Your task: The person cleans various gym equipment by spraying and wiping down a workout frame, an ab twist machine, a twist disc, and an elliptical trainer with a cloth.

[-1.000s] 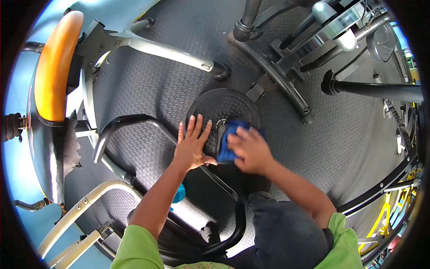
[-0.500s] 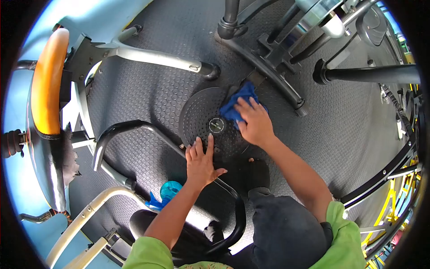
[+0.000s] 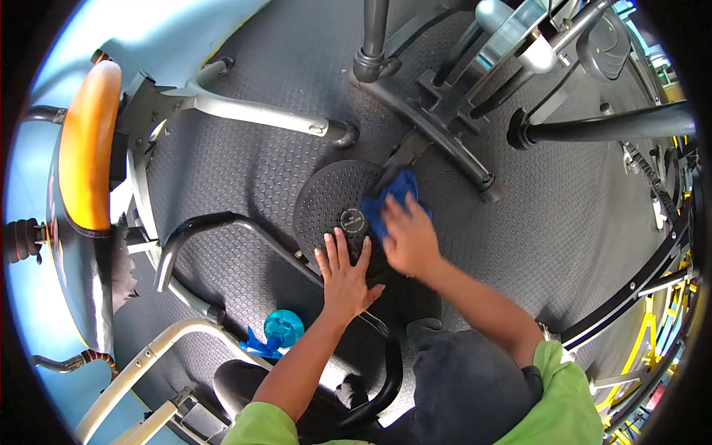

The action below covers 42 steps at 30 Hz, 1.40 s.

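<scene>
A round black twist disc (image 3: 320, 204) with a dotted top and a pale centre badge lies low over the floor. My left hand (image 3: 346, 280) rests on its near edge, fingers spread and holding nothing. On the disc's right side, my right hand (image 3: 411, 243) presses a crumpled blue cloth (image 3: 399, 191) against the rim; its fingers are slightly blurred. A black bent handlebar (image 3: 245, 219) passes just left of the disc, under my left wrist. Left of my left forearm is a teal spray bottle (image 3: 284, 328) with a blue trigger head.
A black steel machine base (image 3: 437, 130) stands beyond the disc, with a padded black bar (image 3: 608, 132) to its right. A silver tube leg (image 3: 259, 111) ends near the disc. An orange and black seat (image 3: 89, 148) is at left. Textured rubber matting (image 3: 519, 222) covers the floor.
My right hand has slid the cloth slightly down and left along the disc's right side. My left hand has shifted a little right and down, still on the near edge.
</scene>
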Each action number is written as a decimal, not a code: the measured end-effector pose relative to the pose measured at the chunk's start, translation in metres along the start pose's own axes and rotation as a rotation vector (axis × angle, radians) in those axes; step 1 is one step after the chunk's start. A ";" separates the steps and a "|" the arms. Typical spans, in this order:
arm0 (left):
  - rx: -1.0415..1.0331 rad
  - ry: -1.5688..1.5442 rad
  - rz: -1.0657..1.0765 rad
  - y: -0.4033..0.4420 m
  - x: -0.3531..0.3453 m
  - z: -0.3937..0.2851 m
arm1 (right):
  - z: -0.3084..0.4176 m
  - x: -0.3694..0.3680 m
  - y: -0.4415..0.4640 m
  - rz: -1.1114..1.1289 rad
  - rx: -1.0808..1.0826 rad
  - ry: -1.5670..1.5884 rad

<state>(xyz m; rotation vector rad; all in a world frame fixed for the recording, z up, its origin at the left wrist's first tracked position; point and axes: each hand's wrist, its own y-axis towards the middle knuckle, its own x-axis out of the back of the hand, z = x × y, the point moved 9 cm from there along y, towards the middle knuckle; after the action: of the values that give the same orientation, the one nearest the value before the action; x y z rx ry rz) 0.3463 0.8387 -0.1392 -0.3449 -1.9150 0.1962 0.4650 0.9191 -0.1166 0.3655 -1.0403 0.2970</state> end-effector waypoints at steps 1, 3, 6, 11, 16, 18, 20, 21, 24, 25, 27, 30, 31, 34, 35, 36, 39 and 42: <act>0.005 0.003 -0.006 0.000 0.001 0.003 | 0.028 -0.004 -0.021 0.106 0.115 -0.088; 0.088 0.083 0.096 -0.004 -0.007 0.019 | 0.047 -0.013 -0.054 0.179 0.145 0.068; 0.057 0.055 0.087 -0.007 -0.003 0.012 | 0.011 -0.014 -0.024 0.182 0.122 0.101; 0.003 -0.118 0.068 -0.009 -0.002 0.023 | -0.017 -0.014 0.029 0.018 0.101 0.019; 0.065 0.049 -0.115 -0.015 0.027 0.053 | 0.007 -0.005 -0.018 -0.041 0.026 0.073; 0.033 0.071 -0.054 -0.020 0.020 0.049 | 0.049 -0.013 -0.067 0.148 0.249 0.002; 0.032 0.086 -0.057 -0.019 0.018 0.045 | 0.038 -0.025 -0.065 0.253 0.289 0.093; 0.027 0.096 -0.048 -0.022 0.013 0.041 | 0.035 -0.035 -0.066 0.366 0.316 0.187; -0.050 0.103 -0.028 -0.030 0.004 0.020 | -0.002 0.001 -0.001 -0.063 0.087 0.095; -0.079 0.113 -0.020 -0.030 0.003 0.011 | -0.017 -0.001 0.006 -0.136 -0.017 0.090; -0.059 0.072 -0.067 -0.021 0.011 0.008 | 0.004 -0.007 -0.009 -0.156 -0.013 0.021; 0.041 -0.033 -0.109 -0.013 0.014 0.038 | 0.047 -0.024 -0.054 0.077 0.199 0.091; 0.043 -0.032 -0.105 -0.014 0.014 0.042 | 0.058 -0.026 -0.066 0.141 0.315 0.177; -0.012 0.006 -0.067 -0.016 0.011 0.042 | 0.023 -0.027 -0.040 0.200 0.334 0.127; -0.016 0.007 -0.063 -0.015 0.010 0.039 | 0.006 -0.018 -0.024 0.108 0.228 0.087; -0.037 -0.023 -0.059 -0.013 0.009 0.030 | -0.013 -0.014 -0.010 -0.007 0.093 0.113; -0.084 -0.032 -0.048 -0.003 0.011 0.015 | -0.007 -0.010 -0.009 -0.109 -0.020 0.063; -0.079 0.039 0.035 -0.002 0.000 0.026 | 0.041 -0.019 -0.055 0.045 0.104 0.038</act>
<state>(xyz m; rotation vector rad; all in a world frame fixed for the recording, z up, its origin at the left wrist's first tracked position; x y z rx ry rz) 0.3218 0.8373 -0.1481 -0.4321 -1.8827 0.1365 0.4470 0.8505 -0.1230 0.4286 -0.9986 0.3984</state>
